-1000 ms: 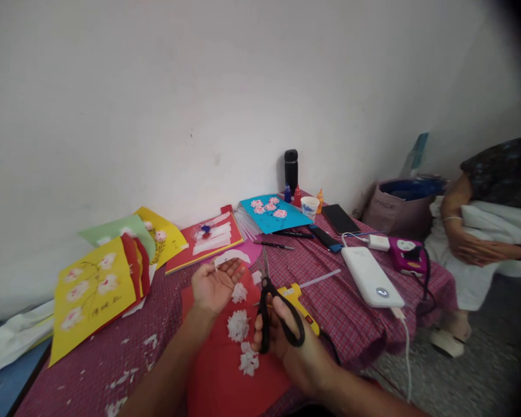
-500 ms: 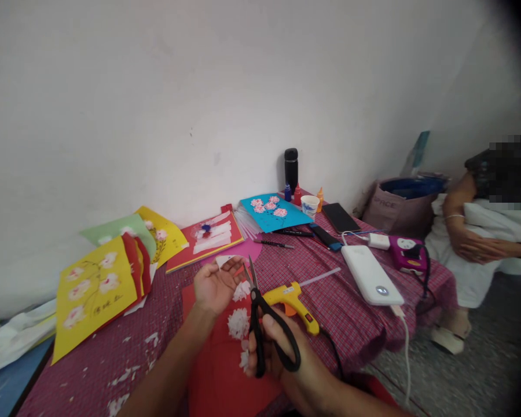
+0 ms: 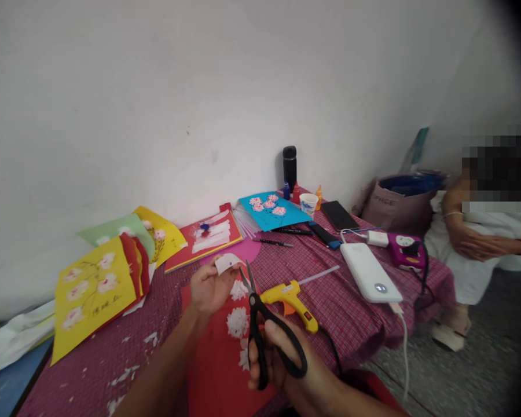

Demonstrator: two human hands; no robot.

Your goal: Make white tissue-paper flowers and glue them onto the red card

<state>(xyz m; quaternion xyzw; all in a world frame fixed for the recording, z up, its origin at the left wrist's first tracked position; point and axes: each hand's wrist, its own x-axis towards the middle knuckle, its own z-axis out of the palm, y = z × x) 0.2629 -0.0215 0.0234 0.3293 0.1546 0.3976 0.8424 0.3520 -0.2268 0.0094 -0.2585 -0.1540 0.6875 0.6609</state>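
Note:
A small white piece of paper point(image 3: 227, 263) is pinched in my left hand point(image 3: 206, 292), with a dark dot on it. My right hand point(image 3: 286, 353) grips black-handled scissors point(image 3: 256, 307), their blades parted and pointing up beside the paper's right edge. Below the hands lies a red sheet point(image 3: 219, 370) bearing several clumps of crumpled white paper point(image 3: 237, 322). A yellow glue gun point(image 3: 290, 301) rests just right of the scissors, a clear glue stick poking out of its back.
Yellow cards with blossoms point(image 3: 91, 289) lean at the left. A blue card point(image 3: 273, 211), paint bottles point(image 3: 296, 193), paper cup point(image 3: 308, 204) and black flask point(image 3: 289, 165) stand at the back. A white power bank point(image 3: 369, 272) with cables lies right. A seated person point(image 3: 473, 243) is beyond.
My left hand has turned the paper piece and its fingers have closed on it. The scissors' blades are closer together and nearer the paper.

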